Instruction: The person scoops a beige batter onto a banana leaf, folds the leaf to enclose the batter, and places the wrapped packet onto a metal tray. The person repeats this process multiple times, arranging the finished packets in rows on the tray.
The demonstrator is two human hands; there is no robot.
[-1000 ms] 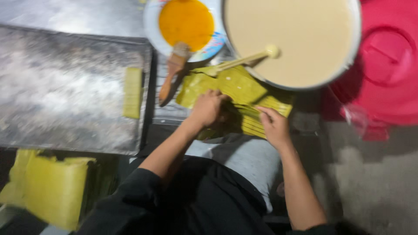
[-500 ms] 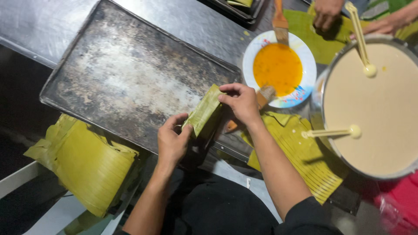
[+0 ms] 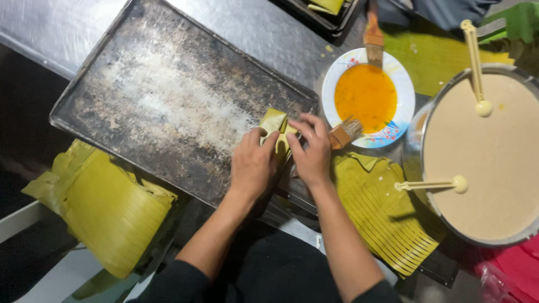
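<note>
My left hand (image 3: 252,165) and my right hand (image 3: 311,151) both grip a small folded banana-leaf parcel (image 3: 276,124). They hold it at the near right corner of a large dark metal baking tray (image 3: 168,95). The fingers of both hands pinch the parcel from either side, hiding its lower part. Just right of my right hand, a brush (image 3: 347,132) leans on a white plate (image 3: 404,106) filled with orange oil.
A stack of banana-leaf sheets (image 3: 387,216) lies right of my arms. A big metal bowl of beige batter (image 3: 488,157) with two ladles stands at the right. More folded leaves (image 3: 106,207) lie at lower left. A second brush (image 3: 373,33) rests on the plate's far rim.
The view shifted. The leaf parcel, held tilted above the tray half a second ago, now sits lower at the tray's corner with both hands closed around it.
</note>
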